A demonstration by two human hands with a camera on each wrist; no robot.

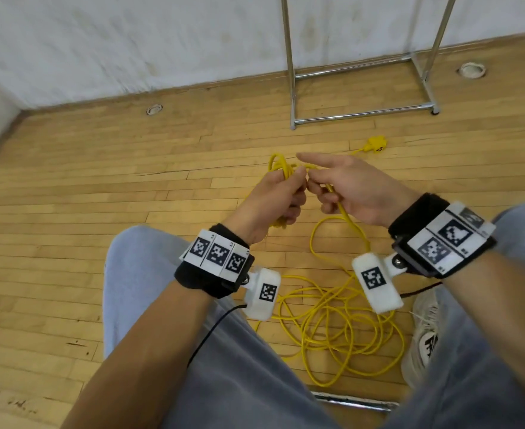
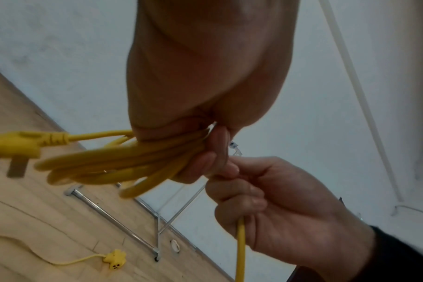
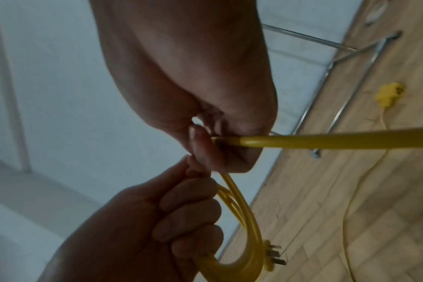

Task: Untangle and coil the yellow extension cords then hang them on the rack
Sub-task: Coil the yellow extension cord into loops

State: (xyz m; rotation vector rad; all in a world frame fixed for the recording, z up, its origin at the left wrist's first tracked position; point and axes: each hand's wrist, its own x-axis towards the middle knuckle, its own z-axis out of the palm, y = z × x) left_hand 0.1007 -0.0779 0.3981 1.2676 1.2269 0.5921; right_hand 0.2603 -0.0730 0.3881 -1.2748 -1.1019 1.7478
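Nearest, between the person's knees, a loose tangle of yellow cord [image 1: 341, 332] lay on the wooden floor [image 1: 69, 196], not yet gathered up, with a white shoe [image 1: 425, 332] just beside it carrying dark lettering too blurred to read. Above that, the left hand [image 1: 273, 196] was clenched around a small bundle of finished loops [image 2: 123, 162], a pronged plug [image 2: 15, 145] hanging free at one end of them. The right hand [image 1: 354, 187] touched the left, its lower fingers curled round the running cord [image 3: 326, 141] while the index finger pointed outward, seemingly feeding the next loop across. Both wrists wore black bands with square black-and-white marker tags, which held no readable words. Farther out, a yellow socket block [image 1: 375, 144] lay on the floor near the foot of the chrome rack [image 1: 363, 113], which stood against the white wall [image 1: 131, 41] with nothing on the part of it in view. By my judgement the coiling was only begun: most of the cord remained on the floor and the hanging was still to do
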